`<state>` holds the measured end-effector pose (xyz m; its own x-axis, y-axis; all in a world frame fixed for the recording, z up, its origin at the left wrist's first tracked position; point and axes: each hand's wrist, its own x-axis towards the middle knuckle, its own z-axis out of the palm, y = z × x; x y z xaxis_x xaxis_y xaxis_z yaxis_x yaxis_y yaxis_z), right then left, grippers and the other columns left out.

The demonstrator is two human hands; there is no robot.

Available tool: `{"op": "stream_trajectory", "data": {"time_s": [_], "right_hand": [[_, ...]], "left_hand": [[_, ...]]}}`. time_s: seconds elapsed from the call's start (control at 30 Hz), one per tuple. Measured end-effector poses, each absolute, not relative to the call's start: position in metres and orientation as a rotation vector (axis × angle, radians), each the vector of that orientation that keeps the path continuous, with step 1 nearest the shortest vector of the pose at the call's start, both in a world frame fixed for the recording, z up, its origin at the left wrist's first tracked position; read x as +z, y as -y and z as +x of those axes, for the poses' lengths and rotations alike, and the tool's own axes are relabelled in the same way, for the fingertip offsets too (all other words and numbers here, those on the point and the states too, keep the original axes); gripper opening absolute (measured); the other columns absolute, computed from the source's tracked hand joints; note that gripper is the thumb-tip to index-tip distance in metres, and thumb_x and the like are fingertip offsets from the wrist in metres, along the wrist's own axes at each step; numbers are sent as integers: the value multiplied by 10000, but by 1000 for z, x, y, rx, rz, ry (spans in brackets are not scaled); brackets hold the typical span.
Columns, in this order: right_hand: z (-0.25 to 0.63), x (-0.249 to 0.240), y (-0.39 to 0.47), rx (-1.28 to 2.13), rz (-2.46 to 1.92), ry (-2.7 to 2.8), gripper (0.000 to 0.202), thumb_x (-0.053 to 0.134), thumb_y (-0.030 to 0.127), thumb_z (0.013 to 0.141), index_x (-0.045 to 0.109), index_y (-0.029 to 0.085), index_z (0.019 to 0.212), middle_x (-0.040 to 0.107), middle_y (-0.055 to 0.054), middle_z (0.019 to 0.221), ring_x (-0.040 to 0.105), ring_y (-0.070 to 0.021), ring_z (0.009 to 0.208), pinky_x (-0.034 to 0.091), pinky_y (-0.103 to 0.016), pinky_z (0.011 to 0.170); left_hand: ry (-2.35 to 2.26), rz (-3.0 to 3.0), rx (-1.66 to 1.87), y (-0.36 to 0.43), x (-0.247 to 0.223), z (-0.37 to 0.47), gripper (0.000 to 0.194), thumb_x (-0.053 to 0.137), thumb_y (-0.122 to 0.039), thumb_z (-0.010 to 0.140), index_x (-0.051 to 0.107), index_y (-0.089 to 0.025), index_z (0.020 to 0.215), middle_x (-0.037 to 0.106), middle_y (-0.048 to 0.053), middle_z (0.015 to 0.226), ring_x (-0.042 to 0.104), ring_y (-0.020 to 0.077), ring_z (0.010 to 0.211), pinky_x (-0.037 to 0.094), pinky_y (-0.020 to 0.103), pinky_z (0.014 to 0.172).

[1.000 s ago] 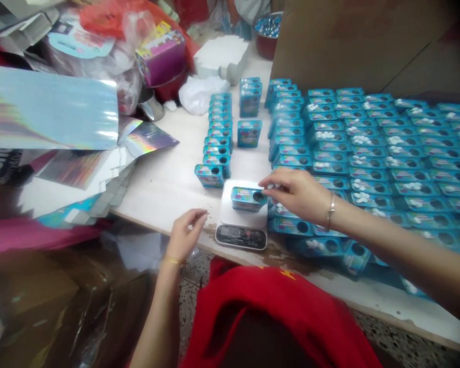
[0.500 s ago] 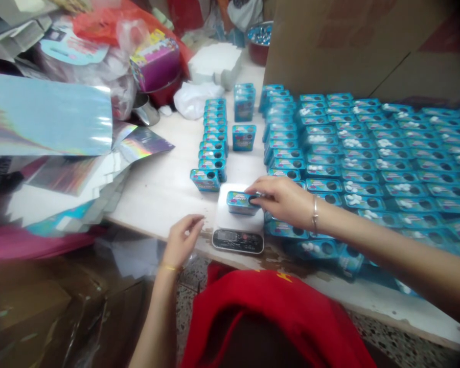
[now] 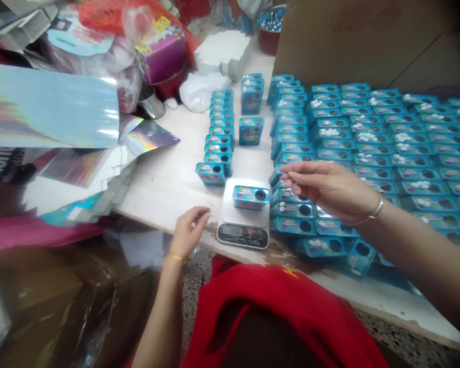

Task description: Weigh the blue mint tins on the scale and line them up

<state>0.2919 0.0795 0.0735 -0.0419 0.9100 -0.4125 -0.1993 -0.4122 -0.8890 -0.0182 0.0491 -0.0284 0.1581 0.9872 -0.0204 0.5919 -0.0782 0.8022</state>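
Note:
A blue box [image 3: 250,198] with a round dark hole in its top sits on a small white kitchen scale [image 3: 235,217], untouched by either hand. My right hand [image 3: 325,186] hovers to the right of the scale, over the nearest blue boxes. Its thumb and fingertips are pinched together; anything between them is too small to make out. By the table's front edge, left of the scale, my left hand [image 3: 189,230] is loosely curled, thumb close to the forefinger. Whatever it may hold is hidden. Many blue boxes [image 3: 333,243] on the right carry small white pellets on top.
A column of blue boxes [image 3: 219,146] stands behind the scale, with a few more beside it. Shiny printed sheets [image 3: 53,110], a purple box [image 3: 164,53], a metal cup [image 3: 152,104] and white cartons [image 3: 222,53] crowd the left and back. Cardboard [image 3: 348,41] walls the back right.
My right hand has let go of the box on the scale and moved right, above the boxes there. My left hand stays about where it was. The view has shifted slightly.

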Motion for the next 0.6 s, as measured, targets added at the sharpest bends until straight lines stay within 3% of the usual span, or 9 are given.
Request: {"op": "stream_trajectory", "data": {"time_s": [0.27, 0.6], "right_hand": [[285, 79, -72, 1576, -1357, 815, 173, 720, 174, 692, 713, 136, 860, 678, -62, 782, 596, -107, 662, 487, -211, 593], [253, 68, -83, 1654, -1186, 806, 116, 668, 133, 720, 690, 118, 833, 687, -54, 686, 559, -68, 520, 469, -184, 521]], "left_hand": [[-1522, 1770, 739, -48, -29, -21, 223, 544, -351, 875, 644, -183, 985, 670, 40, 946, 603, 161, 816, 471, 273, 769], [-1455, 1808, 761, -53, -27, -8, 226, 537, -350, 880, 640, -180, 988, 666, 49, 945, 586, 156, 789, 470, 279, 755]]}}
